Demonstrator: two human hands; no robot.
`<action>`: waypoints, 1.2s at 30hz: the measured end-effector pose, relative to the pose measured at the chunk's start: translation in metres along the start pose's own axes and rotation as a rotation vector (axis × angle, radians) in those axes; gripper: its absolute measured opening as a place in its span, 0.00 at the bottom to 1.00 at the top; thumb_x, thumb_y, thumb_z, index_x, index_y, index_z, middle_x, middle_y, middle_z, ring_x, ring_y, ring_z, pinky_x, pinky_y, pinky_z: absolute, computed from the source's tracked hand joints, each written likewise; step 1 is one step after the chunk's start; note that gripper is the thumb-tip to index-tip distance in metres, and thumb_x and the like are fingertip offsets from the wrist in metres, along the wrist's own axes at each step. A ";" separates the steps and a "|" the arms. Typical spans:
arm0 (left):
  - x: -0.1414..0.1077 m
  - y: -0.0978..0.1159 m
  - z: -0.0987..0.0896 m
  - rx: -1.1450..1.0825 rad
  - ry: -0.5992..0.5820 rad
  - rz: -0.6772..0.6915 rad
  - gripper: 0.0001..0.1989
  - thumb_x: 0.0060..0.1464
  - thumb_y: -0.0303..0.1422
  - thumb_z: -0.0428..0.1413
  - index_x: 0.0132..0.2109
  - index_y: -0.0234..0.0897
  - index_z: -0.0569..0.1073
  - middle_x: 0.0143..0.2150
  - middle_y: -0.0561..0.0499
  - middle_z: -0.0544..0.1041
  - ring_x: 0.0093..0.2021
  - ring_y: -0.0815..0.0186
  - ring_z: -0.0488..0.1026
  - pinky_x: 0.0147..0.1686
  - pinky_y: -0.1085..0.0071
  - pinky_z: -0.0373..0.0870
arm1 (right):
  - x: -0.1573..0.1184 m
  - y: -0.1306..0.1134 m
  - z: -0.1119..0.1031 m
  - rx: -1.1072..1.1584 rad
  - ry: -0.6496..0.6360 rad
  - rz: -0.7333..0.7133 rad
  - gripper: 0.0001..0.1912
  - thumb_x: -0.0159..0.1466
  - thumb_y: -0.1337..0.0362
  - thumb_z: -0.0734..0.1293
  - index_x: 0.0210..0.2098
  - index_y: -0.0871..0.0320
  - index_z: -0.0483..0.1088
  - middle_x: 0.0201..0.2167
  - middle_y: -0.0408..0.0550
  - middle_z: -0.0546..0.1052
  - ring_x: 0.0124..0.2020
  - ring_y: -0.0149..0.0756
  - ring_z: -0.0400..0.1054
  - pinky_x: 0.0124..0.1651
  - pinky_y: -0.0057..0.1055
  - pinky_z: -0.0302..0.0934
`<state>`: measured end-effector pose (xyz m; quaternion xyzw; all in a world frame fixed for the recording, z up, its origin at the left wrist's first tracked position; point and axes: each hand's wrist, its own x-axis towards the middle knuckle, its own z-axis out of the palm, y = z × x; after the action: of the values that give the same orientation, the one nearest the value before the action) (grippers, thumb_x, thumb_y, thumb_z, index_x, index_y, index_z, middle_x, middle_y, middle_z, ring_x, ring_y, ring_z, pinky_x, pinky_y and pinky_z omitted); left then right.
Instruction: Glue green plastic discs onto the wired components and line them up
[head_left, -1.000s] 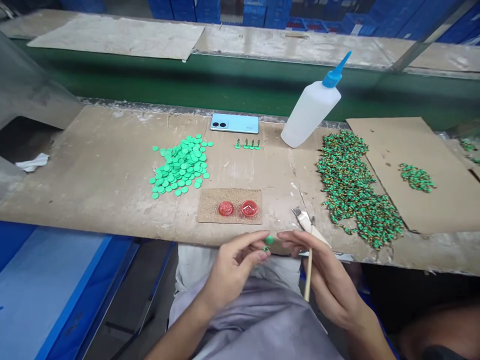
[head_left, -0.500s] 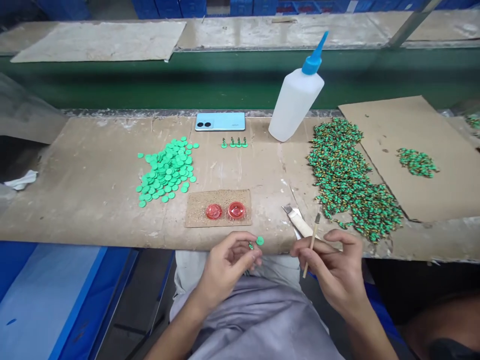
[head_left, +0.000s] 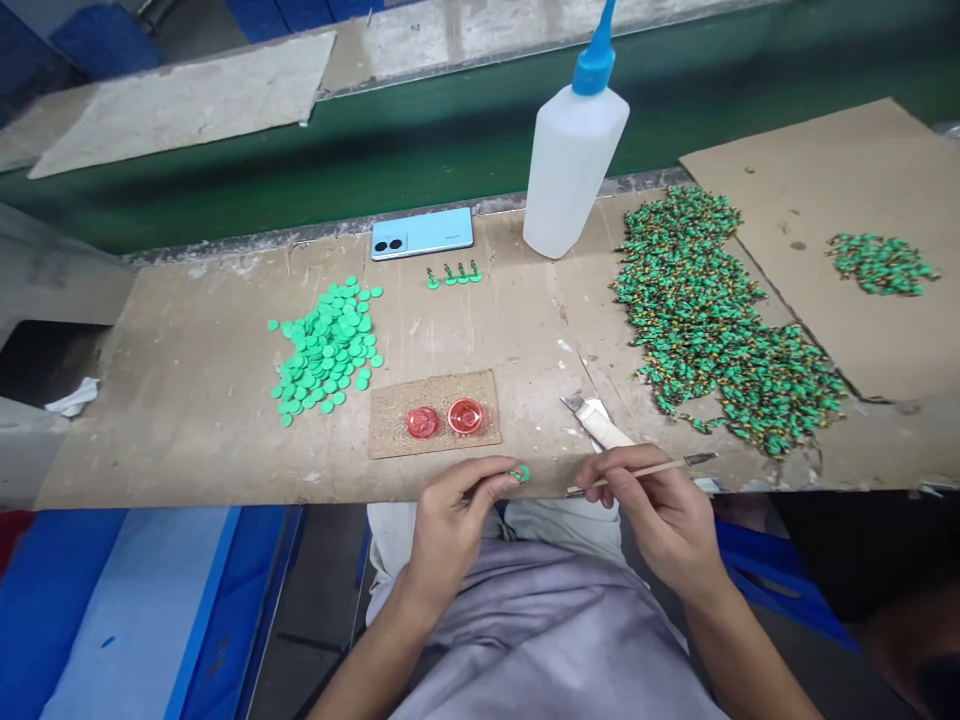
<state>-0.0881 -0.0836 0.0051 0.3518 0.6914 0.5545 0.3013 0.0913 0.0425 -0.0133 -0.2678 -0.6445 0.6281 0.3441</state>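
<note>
Between thumb and forefinger, my left hand [head_left: 454, 520] pinches a small green figure with a round green base [head_left: 522, 473] at the bench's front edge. My right hand [head_left: 652, 500] grips a thin wooden brush [head_left: 651, 472], its dark tip pointing right. Just beyond my left hand lies a brown board [head_left: 390, 420] bearing two red dishes [head_left: 422, 422] [head_left: 466, 416]. Green discs [head_left: 330, 345] are heaped at the left. Several small figures stand on green bases [head_left: 462, 280] near the phone. A large pile of green and gold figures [head_left: 697, 310] lies at the right.
A white bottle with a blue nozzle [head_left: 574, 165] stands at the back. Beside it lies a light blue phone [head_left: 422, 234]. A white-wrapped blade tool [head_left: 602, 422] rests by my right hand. Cardboard [head_left: 825, 190] at the right holds a smaller figure pile [head_left: 881, 264].
The brush has turned from nearly upright to nearly level in my right hand. My left fingers have closed up around the small figure and its base. The head view has tilted and shifted.
</note>
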 end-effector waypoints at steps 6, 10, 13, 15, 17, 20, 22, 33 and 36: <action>0.001 -0.003 0.003 0.101 0.040 0.048 0.07 0.62 0.27 0.62 0.44 0.42 0.84 0.41 0.53 0.85 0.40 0.67 0.82 0.42 0.76 0.79 | 0.002 0.001 -0.001 0.002 -0.027 0.002 0.05 0.76 0.63 0.63 0.45 0.53 0.71 0.37 0.44 0.79 0.32 0.28 0.74 0.35 0.22 0.69; 0.003 -0.006 0.002 0.192 0.010 0.195 0.08 0.62 0.25 0.62 0.46 0.40 0.83 0.42 0.51 0.85 0.41 0.67 0.82 0.43 0.76 0.78 | 0.003 0.000 -0.002 0.001 -0.045 -0.022 0.05 0.76 0.64 0.63 0.45 0.53 0.71 0.37 0.43 0.79 0.33 0.27 0.74 0.35 0.21 0.69; 0.002 -0.009 0.002 0.235 0.011 0.281 0.09 0.63 0.24 0.61 0.47 0.40 0.83 0.43 0.50 0.84 0.42 0.67 0.81 0.44 0.74 0.79 | 0.003 0.000 -0.003 -0.001 -0.052 -0.031 0.05 0.76 0.64 0.63 0.45 0.54 0.71 0.36 0.43 0.79 0.32 0.27 0.73 0.35 0.21 0.69; 0.002 -0.011 0.002 0.245 0.011 0.322 0.10 0.63 0.23 0.61 0.48 0.40 0.82 0.43 0.49 0.84 0.42 0.66 0.81 0.44 0.72 0.79 | 0.003 0.001 -0.003 -0.003 -0.053 -0.033 0.05 0.75 0.65 0.63 0.44 0.54 0.71 0.36 0.43 0.79 0.32 0.27 0.73 0.35 0.21 0.69; 0.001 -0.013 0.004 0.247 0.011 0.359 0.11 0.62 0.22 0.61 0.49 0.40 0.82 0.43 0.49 0.84 0.42 0.65 0.81 0.43 0.71 0.79 | 0.003 0.002 -0.003 -0.001 -0.056 -0.030 0.05 0.75 0.65 0.63 0.45 0.54 0.71 0.36 0.43 0.79 0.32 0.26 0.73 0.36 0.21 0.69; 0.001 -0.016 0.006 0.256 0.010 0.413 0.13 0.62 0.20 0.61 0.49 0.39 0.81 0.42 0.48 0.84 0.42 0.65 0.80 0.43 0.70 0.79 | 0.003 0.003 -0.002 0.008 -0.061 -0.026 0.05 0.75 0.66 0.62 0.45 0.54 0.70 0.36 0.43 0.79 0.33 0.27 0.73 0.36 0.21 0.69; 0.001 -0.016 0.006 0.262 0.009 0.441 0.13 0.61 0.19 0.61 0.49 0.39 0.81 0.42 0.48 0.83 0.42 0.65 0.80 0.43 0.69 0.79 | 0.003 0.002 -0.002 0.009 -0.061 -0.025 0.05 0.76 0.65 0.62 0.45 0.54 0.70 0.36 0.43 0.79 0.32 0.27 0.73 0.36 0.21 0.69; 0.000 -0.019 0.008 0.319 0.005 0.544 0.16 0.59 0.16 0.61 0.50 0.36 0.79 0.42 0.47 0.83 0.43 0.65 0.79 0.44 0.68 0.79 | 0.003 0.000 -0.002 -0.018 -0.062 -0.030 0.05 0.75 0.65 0.63 0.44 0.53 0.71 0.36 0.42 0.79 0.32 0.26 0.74 0.36 0.20 0.69; 0.001 -0.018 0.009 0.341 -0.002 0.547 0.15 0.60 0.15 0.60 0.49 0.35 0.79 0.43 0.47 0.83 0.43 0.65 0.79 0.44 0.70 0.79 | 0.004 -0.001 -0.001 -0.015 -0.060 -0.026 0.05 0.75 0.65 0.63 0.43 0.53 0.71 0.36 0.42 0.79 0.32 0.26 0.74 0.36 0.20 0.69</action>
<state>-0.0842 -0.0801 -0.0142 0.5706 0.6538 0.4907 0.0786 0.0902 0.0462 -0.0124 -0.2429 -0.6625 0.6267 0.3306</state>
